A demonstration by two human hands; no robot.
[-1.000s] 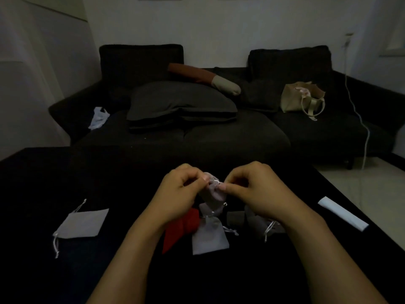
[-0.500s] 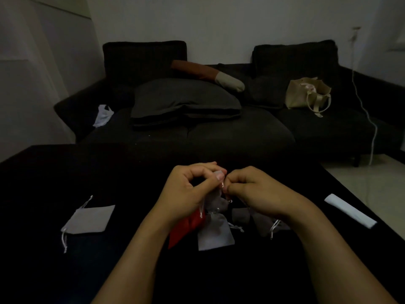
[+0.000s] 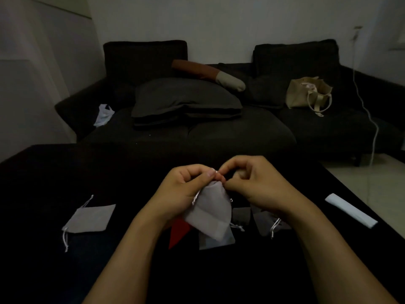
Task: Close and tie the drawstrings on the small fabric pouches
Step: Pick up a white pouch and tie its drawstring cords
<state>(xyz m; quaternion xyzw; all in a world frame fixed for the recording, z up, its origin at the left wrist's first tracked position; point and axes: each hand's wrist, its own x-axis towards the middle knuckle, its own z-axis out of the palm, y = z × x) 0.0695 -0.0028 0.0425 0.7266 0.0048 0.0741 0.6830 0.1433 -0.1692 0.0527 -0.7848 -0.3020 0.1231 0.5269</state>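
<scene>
Above the middle of the dark counter [image 3: 65, 167], the left hand [image 3: 186, 189] and right hand [image 3: 258, 185] pinched the gathered neck of a small pale grey fabric pouch [image 3: 211, 216]. Its silver drawstring [image 3: 195, 197] hung beside the left palm. Another flat grey pouch [image 3: 89, 218] lay toward the left edge.

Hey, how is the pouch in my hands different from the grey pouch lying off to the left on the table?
The held pouch is lifted off the table, pinched at its gathered neck by the left hand and right hand; the left pouch lies alone, untouched. The held pouch looks puffed and narrowed at the top; the left pouch lies flat and square with its cords loose. Both are small, pale drawstring pouches.
</scene>
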